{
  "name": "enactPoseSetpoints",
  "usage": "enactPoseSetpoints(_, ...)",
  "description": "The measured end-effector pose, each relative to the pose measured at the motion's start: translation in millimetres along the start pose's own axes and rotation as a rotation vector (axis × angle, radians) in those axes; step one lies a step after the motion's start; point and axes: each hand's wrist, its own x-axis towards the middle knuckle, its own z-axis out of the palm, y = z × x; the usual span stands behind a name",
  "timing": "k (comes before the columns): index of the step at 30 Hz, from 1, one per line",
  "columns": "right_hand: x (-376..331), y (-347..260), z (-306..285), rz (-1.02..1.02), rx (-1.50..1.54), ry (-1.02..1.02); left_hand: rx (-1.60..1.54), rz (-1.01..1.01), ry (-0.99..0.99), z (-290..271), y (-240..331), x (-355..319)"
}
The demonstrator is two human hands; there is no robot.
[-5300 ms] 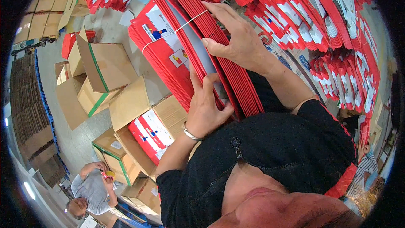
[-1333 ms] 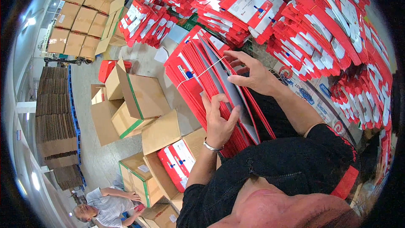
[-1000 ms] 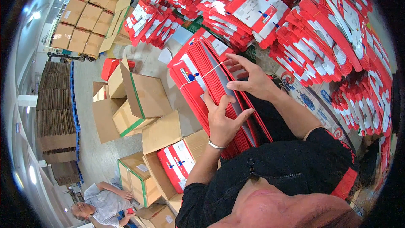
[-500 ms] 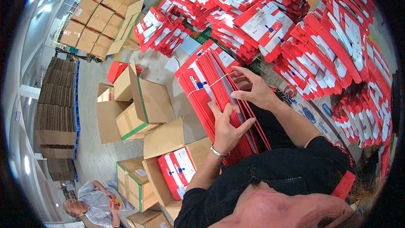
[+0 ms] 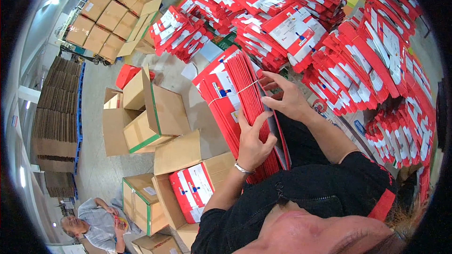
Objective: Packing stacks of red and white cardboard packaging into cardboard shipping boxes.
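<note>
A bundle of flat red-and-white printed cardboard sleeves (image 5: 217,106) leans in front of me, with a thin white band (image 5: 234,95) round its middle. My left hand (image 5: 255,143) is curled over the folded edges in the lower half, thumb and forefinger gripping several layers. Higher up, my right hand (image 5: 286,98) holds the bundle's right side, its fingers bent over the edge near the band and its thumb by a dark grey inner face. The fingertips of my right hand are partly hidden behind the edge.
Tall stacks of similar sleeves (image 5: 358,66) fill the far and right sides. Left of me stand an open carton (image 5: 162,113) and another holding red-and-white packs (image 5: 192,190). Beyond are stacked cartons (image 5: 108,16), flattened cardboard on a blue pallet (image 5: 56,122), and a seated person (image 5: 101,226).
The sleeves on the bundle's right side have drawn closer together. My left thumb has pulled in toward its fingers, and my right hand has shifted slightly right. The view has turned a little.
</note>
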Motion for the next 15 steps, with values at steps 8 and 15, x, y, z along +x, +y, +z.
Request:
enactPoseSetpoints(8,37.2,3.3,-8.6,-0.05,0.145,-0.052,0.074,0.031,0.045,7.0,-7.5,-4.2)
enactPoseSetpoints(15,80.5,1.4,-13.0,-0.011,0.093,-0.154,0.109,0.059,0.069,9.2,-5.5,-1.2)
